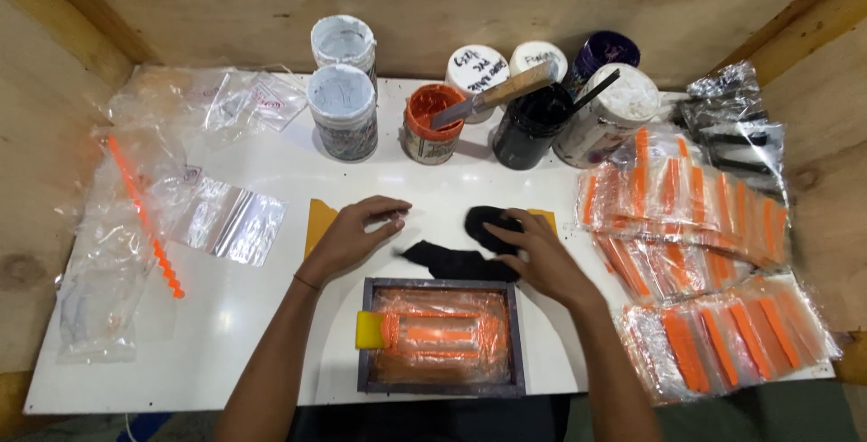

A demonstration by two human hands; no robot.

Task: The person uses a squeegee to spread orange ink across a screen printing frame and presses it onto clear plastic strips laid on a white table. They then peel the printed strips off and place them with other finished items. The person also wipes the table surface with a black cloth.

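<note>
The left hand point(348, 236) is seen reaching in from 7 o'clock, palm down on the white desk point(244, 316), its fingers curled with thumb and forefinger pinched together; whether anything small is held between them cannot be told. The right hand point(533, 257) is brought in from 5 o'clock and laid flat, fingers spread, on a piece of black cloth point(452, 260) — the cloth is pressed down rather than gripped. The cloth is found at the centre of the desk, just above a dark-framed printing screen point(442, 338) stained orange, on whose left side a yellow-handled squeegee point(372, 329) is laid.

At 12 o'clock a row of ink tubs point(343, 110) is set against the wall, one orange point(432, 121), one black point(528, 126) with a palette knife point(492, 96) resting across them. At 3 o'clock clear packets of orange strips point(695, 225) are piled. At 9 o'clock loose clear plastic bags point(226, 221) are scattered, with an orange beaded strip point(144, 221) among them. The desk is enclosed by bare plywood walls point(452, 0) — on three sides.
</note>
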